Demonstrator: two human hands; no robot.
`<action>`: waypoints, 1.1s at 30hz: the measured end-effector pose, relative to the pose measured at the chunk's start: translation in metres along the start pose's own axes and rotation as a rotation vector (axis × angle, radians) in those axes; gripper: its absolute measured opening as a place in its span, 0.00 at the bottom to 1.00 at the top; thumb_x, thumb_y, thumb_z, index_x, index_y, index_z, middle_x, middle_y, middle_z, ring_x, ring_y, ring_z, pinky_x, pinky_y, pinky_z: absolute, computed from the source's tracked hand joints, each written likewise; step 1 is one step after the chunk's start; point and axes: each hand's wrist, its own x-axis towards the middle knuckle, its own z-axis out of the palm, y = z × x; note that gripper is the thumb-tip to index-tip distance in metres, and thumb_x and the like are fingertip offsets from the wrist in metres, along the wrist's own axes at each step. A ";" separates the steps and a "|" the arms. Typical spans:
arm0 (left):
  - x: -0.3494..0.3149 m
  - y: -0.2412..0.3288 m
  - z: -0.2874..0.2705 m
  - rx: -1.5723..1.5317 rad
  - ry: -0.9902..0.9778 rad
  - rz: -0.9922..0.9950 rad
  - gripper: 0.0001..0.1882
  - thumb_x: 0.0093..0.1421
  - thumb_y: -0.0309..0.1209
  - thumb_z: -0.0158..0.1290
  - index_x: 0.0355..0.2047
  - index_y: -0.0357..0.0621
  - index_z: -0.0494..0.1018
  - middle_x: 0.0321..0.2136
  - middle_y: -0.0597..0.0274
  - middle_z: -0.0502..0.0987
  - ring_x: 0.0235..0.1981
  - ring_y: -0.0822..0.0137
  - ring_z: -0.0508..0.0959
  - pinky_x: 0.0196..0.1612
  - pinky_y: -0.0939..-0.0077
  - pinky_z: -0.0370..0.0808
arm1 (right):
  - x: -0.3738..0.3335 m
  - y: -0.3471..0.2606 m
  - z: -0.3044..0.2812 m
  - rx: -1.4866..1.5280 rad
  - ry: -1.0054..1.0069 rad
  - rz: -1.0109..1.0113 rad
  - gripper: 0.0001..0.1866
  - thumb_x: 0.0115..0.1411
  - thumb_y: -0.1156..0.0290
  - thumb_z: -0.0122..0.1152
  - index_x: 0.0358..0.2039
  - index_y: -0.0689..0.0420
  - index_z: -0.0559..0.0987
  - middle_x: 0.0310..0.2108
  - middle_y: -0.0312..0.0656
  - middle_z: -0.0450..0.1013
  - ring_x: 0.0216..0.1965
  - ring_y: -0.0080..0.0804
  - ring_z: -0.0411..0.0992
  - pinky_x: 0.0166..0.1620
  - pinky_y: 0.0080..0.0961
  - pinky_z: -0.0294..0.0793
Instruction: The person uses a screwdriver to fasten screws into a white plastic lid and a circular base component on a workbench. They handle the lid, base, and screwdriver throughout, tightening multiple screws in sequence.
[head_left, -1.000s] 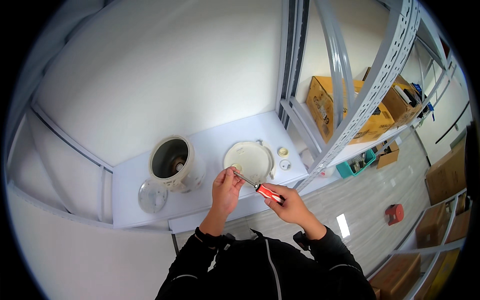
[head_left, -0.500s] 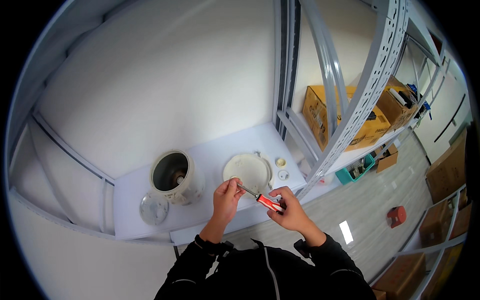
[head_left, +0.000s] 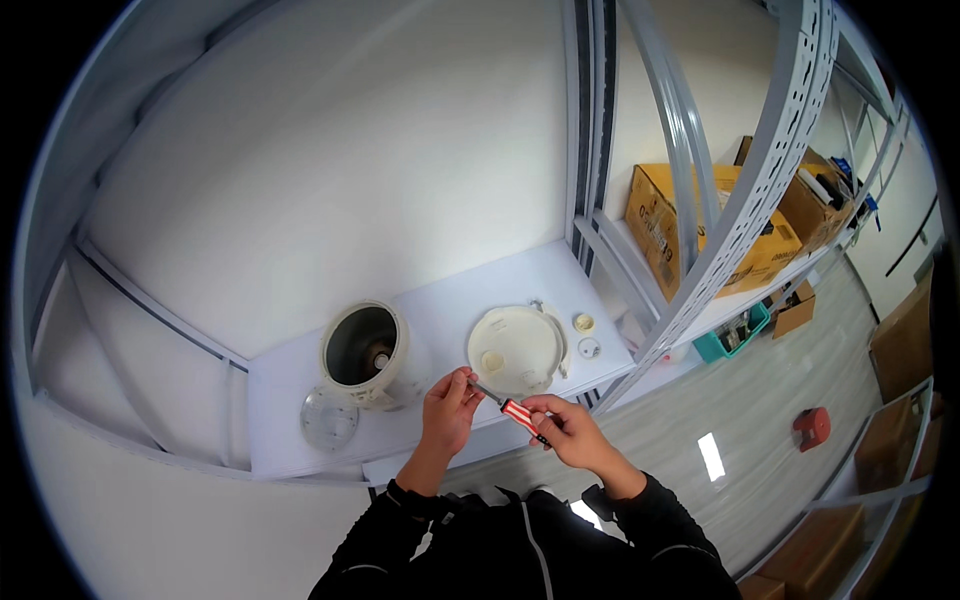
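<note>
A screwdriver [head_left: 518, 412] with a red and white handle is held between my two hands, above the front edge of the white shelf [head_left: 440, 300]. My right hand [head_left: 568, 432] is closed round the handle. My left hand [head_left: 448, 412] pinches the far end of the metal shaft; whether a small part is also between those fingertips cannot be made out. Just beyond the hands lies a round white lid [head_left: 525, 340] with a small cream disc [head_left: 492, 361] on it. Left of it stands a rice cooker body [head_left: 400, 372] with its dark inside showing.
A round, shiny cover [head_left: 330, 418] rests left of the cooker. Two small round parts, a cream ring [head_left: 584, 323] and a white disc [head_left: 589, 348], lie right of the lid. Metal uprights [head_left: 740, 230] and yellow cartons [head_left: 660, 220] stand to the right. A red stool [head_left: 811, 428] is on the floor.
My right hand's fingers, looser before, have closed round the screwdriver handle. The view has shifted, so the shelf sits farther right in it. The small disc on the lid now shows.
</note>
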 end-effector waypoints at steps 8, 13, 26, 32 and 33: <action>0.000 0.028 -0.046 0.030 -0.032 -0.074 0.14 0.76 0.35 0.58 0.53 0.36 0.79 0.45 0.60 0.82 0.39 0.71 0.81 0.48 0.71 0.81 | 0.005 -0.002 0.062 -0.270 0.138 -0.127 0.19 0.66 0.74 0.68 0.57 0.60 0.81 0.39 0.41 0.81 0.33 0.25 0.80 0.39 0.26 0.81; -0.005 0.054 -0.091 0.142 -0.115 -0.208 0.14 0.76 0.35 0.56 0.54 0.38 0.79 0.46 0.61 0.82 0.40 0.71 0.80 0.50 0.70 0.80 | 0.000 -0.002 0.121 -0.432 0.308 -0.197 0.20 0.59 0.77 0.69 0.53 0.59 0.84 0.39 0.42 0.81 0.36 0.29 0.81 0.40 0.27 0.82; -0.015 0.106 -0.197 0.267 -0.160 -0.369 0.17 0.75 0.36 0.58 0.54 0.34 0.81 0.44 0.62 0.83 0.37 0.75 0.78 0.44 0.76 0.79 | -0.001 0.033 0.282 -0.455 0.433 -0.024 0.19 0.66 0.74 0.66 0.57 0.60 0.80 0.43 0.50 0.82 0.41 0.43 0.82 0.46 0.34 0.82; -0.006 0.111 -0.198 0.245 -0.194 -0.361 0.16 0.75 0.36 0.58 0.53 0.35 0.81 0.44 0.63 0.82 0.36 0.76 0.77 0.44 0.76 0.79 | 0.007 0.048 0.312 -0.467 0.517 -0.074 0.20 0.68 0.74 0.65 0.60 0.59 0.78 0.46 0.47 0.81 0.44 0.37 0.81 0.48 0.32 0.80; -0.006 0.113 -0.196 0.248 -0.197 -0.366 0.16 0.75 0.36 0.59 0.53 0.36 0.81 0.44 0.63 0.82 0.36 0.76 0.77 0.44 0.77 0.79 | 0.007 0.050 0.315 -0.478 0.529 -0.089 0.20 0.68 0.74 0.65 0.60 0.59 0.78 0.47 0.48 0.81 0.45 0.37 0.81 0.49 0.32 0.81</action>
